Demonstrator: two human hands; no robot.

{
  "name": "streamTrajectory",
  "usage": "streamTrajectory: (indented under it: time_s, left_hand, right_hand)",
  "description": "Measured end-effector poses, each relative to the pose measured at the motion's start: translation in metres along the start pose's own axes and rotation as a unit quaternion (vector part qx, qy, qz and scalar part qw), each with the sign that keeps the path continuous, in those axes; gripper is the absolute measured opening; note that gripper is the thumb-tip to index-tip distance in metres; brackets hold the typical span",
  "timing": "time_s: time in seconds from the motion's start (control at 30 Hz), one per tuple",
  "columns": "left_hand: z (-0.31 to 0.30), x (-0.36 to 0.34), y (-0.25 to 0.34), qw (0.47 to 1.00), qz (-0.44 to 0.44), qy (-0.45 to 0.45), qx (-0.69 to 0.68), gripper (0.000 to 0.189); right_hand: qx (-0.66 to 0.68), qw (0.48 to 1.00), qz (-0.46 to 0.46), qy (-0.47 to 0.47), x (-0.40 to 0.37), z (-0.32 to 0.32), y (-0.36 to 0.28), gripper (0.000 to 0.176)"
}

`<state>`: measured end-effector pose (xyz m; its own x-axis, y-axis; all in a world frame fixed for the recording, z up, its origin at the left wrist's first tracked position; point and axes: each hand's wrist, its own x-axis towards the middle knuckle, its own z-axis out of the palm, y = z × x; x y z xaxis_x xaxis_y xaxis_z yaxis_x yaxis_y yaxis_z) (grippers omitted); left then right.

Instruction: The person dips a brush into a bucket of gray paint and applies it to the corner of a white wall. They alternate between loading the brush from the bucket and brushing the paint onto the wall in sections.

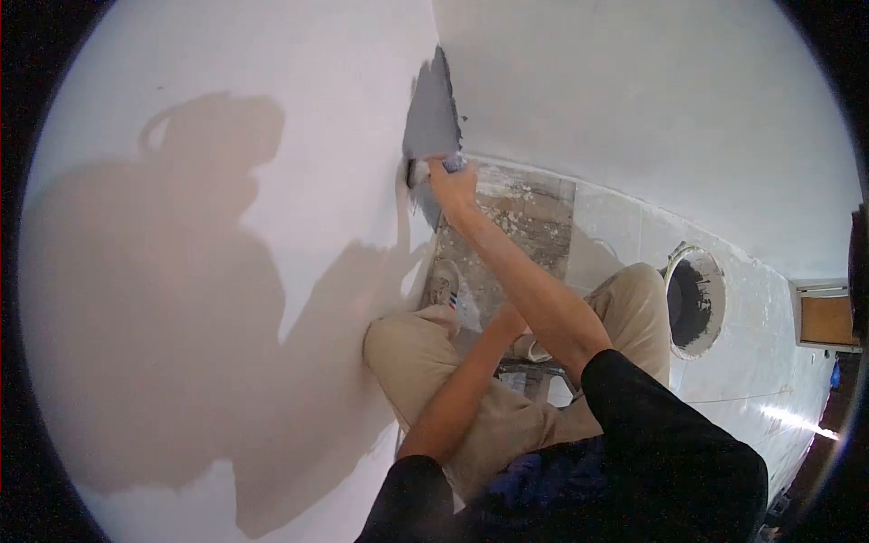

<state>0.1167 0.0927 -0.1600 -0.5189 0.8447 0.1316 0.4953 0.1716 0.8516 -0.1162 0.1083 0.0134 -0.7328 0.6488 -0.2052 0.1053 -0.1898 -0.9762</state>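
Observation:
My right hand (454, 187) is closed around a flat hand tool with a bluish handle (453, 165). The tool is pressed at the left wall near the corner, where a patch of wet-looking grey coating (432, 118) runs up the join. Its working edge is too small and blurred to say whether it is a brush or a blade. My left hand (511, 319) is low between my knees, mostly covered by my right forearm, and its fingers do not show.
A round white bucket (720, 312) with dark grey material inside stands right of my knee. The floor (534, 213) below the corner is stained and rough. White walls (344, 81) meet at the corner. A brown panel in a pale frame (824, 319) is far right.

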Motion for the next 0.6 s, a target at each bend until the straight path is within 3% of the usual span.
streamTrajectory:
  time_s: [0.03, 0.13, 0.2, 0.33, 0.4, 0.5, 0.57, 0.6]
  left_hand:
    - [-0.001, -0.002, -0.002, 0.999, -0.026, 0.024, 0.022, 0.056]
    - [-0.069, 0.015, 0.075, 0.975, -0.192, -0.097, -0.048, 0.056]
    - [-0.046, 0.014, 0.051, 0.985, -0.142, -0.096, -0.032, 0.055]
    - [-0.035, 0.006, 0.03, 0.989, -0.126, -0.073, 0.012, 0.057]
    - [-0.03, 0.003, 0.009, 0.98, -0.135, -0.119, 0.082, 0.059]
    - [-0.023, 0.009, -0.021, 0.921, -0.203, -0.273, 0.189, 0.062]
    - [-0.057, 0.02, 0.043, 0.877, -0.29, -0.341, 0.172, 0.066]
    - [-0.075, 0.014, 0.065, 0.884, -0.288, -0.324, 0.176, 0.066]
  right_hand:
    - [-0.004, 1.0, -0.014, -0.004, 0.003, 0.005, -0.003, 0.016]
    - [0.114, 0.989, -0.011, -0.091, -0.025, -0.028, -0.062, 0.015]
    - [0.217, 0.97, 0.036, -0.1, -0.038, -0.046, -0.081, 0.014]
    - [0.073, 0.995, 0.049, -0.036, -0.017, -0.024, -0.032, 0.014]
    - [0.013, 0.999, 0.028, -0.039, -0.002, -0.004, -0.019, 0.014]
    - [0.106, 0.987, 0.004, -0.12, -0.024, -0.025, -0.075, 0.015]
    - [0.247, 0.961, 0.024, -0.121, -0.038, -0.067, -0.101, 0.018]
    - [0.317, 0.94, 0.033, -0.121, -0.041, -0.093, -0.111, 0.02]
